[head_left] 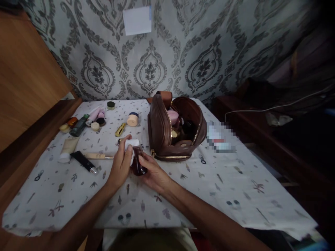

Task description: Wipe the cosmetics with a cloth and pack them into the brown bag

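Brown bag (158,134), tubes (83,161), jars (132,120) on patterned tablecloth (206,202)

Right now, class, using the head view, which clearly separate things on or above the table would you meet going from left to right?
Beige tube → pink tube → round green tin → gold bottle → dark reddish bottle → brown bag.

Bottle (139,166): partly covered by your right hand (154,172).
White wad (132,143): partly behind your left hand (121,160); cloth or paper, you cannot tell.
Bag (162,139): dark contents (187,128), toward the table's (209,195) far edge, you cannot make out.
Brush (97,156): one end runs behind your left hand.
Patch (220,137): blurred into squares toward the table's right edge; you cannot identify it.
Forearms (89,209): cut off at the picture's bottom.
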A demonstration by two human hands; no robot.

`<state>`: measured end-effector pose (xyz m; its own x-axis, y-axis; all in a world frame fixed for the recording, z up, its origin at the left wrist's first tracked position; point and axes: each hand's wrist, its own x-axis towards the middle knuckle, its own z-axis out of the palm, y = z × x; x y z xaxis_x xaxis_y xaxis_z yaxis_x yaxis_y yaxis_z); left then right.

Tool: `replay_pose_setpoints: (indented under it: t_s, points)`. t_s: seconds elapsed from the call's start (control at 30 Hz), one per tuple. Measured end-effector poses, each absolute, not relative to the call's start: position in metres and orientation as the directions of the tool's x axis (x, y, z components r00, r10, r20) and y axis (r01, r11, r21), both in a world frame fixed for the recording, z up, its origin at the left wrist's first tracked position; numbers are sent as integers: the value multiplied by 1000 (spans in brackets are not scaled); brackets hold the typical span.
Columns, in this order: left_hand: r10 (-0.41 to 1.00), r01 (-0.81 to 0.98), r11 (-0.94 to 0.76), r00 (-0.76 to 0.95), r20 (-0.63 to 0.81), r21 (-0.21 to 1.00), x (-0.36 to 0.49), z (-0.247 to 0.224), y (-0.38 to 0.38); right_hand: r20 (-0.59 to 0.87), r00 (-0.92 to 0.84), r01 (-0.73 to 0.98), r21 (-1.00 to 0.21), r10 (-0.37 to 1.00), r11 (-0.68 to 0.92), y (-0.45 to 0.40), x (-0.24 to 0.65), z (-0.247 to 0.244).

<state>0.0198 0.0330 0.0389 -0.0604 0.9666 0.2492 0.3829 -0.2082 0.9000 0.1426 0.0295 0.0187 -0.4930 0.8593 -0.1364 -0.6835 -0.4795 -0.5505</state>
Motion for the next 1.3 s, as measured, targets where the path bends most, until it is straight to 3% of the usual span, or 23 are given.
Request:
replay_pose_setpoints:
  t_s: [0.2,0.43,0.5,0.63,0.77,0.93,1.07,1.3]
  points:
    - [938,506,-322,54,343,800,25,20,19,-163,-373,-780,-478,913,-404,37,146,16]
    - [776,722,-573,325,541,388,29,10,8,-254,-369,-804,-395,894,-444,42,147,10]
    - [739,722,-603,346,579,338,28,11,10,-250,-407,-784,-397,878,-477,41,147,9]
    - [767,709,-562,254,590,425,23,20,22,-196,-446,-760,-432,873,-485,35,144,8]
    - [809,610,-490,53,585,623,21,34,32,-187,-460,-739,-461,868,-491,32,142,10]
    - [928,352,-264,-162,336,898,27,39,30,-152,-464,-731,-490,873,-474,34,143,12]
    - [951,298,-225,-141,276,928,28,31,23,-171,-423,-771,-448,890,-453,38,145,11]
    - [903,435,-419,110,415,797,26,13,14,-201,-344,-833,-386,917,-397,46,148,5]
